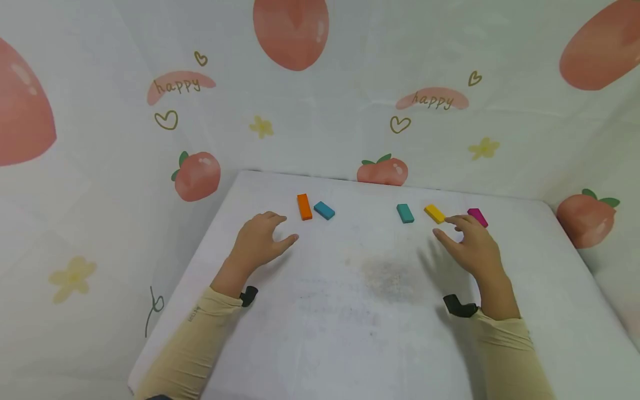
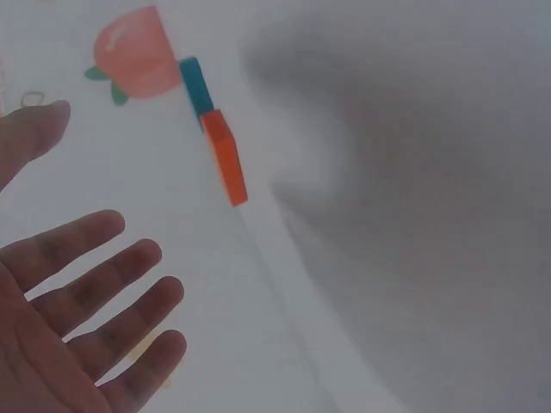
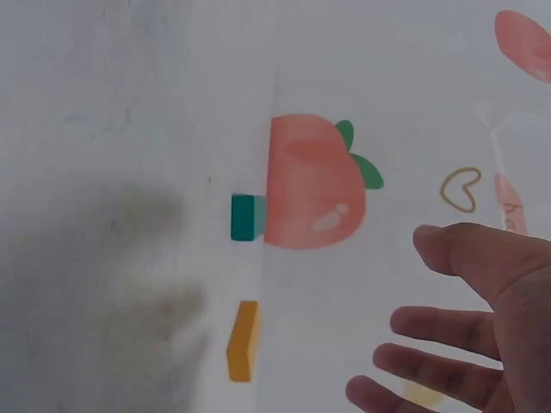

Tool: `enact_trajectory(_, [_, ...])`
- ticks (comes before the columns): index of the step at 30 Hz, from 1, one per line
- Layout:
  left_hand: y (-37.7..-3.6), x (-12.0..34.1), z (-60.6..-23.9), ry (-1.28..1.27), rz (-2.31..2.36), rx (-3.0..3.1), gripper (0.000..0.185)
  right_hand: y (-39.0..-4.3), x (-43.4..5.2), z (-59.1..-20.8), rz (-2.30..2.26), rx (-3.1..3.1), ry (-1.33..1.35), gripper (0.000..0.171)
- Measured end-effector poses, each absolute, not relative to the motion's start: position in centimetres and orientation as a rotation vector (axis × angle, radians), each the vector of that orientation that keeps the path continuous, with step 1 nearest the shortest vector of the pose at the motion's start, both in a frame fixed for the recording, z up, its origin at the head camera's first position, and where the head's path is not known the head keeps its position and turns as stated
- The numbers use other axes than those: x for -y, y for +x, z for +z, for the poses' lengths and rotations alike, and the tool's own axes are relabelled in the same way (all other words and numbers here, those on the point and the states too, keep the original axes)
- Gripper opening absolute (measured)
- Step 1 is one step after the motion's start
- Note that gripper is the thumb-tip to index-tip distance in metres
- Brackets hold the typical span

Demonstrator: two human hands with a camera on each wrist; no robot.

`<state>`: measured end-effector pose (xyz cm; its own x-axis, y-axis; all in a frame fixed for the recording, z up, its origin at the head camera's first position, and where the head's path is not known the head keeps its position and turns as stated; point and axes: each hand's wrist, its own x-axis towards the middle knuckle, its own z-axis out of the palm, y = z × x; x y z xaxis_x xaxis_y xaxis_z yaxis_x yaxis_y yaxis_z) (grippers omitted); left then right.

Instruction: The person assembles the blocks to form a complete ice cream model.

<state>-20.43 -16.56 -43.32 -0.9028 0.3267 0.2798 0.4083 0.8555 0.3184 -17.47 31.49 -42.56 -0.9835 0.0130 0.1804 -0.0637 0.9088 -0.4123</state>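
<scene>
My left hand (image 1: 260, 239) hovers over the left of the table, thumb and fingers spread, holding nothing. Just beyond its fingertips lie an orange block (image 1: 304, 206) and a blue block (image 1: 324, 210), close together; both also show in the left wrist view. On the other side, my right hand (image 1: 470, 241) is held above the table with fingers apart and nothing in them. Nearest to it are a yellow block (image 1: 434, 214) by the fingertips and a magenta block (image 1: 478, 217) partly hidden behind the fingers. A teal block (image 1: 405, 213) lies farther left, also seen in the right wrist view.
The white table (image 1: 340, 344) has a greyish smudge (image 1: 392, 278) near its middle. Behind its far edge hangs a pale cloth (image 1: 320, 128) printed with peaches, hearts and the word happy. Black wrist mounts (image 1: 460, 306) sit at both sleeve cuffs.
</scene>
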Motion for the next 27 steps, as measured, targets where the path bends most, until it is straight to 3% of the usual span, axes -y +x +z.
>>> enact_trajectory(27, [-24.6,12.2,-44.9,-0.488,-0.911,2.929,0.052,-22.8,-28.6,-45.8,1.021,2.686,0.025,0.039])
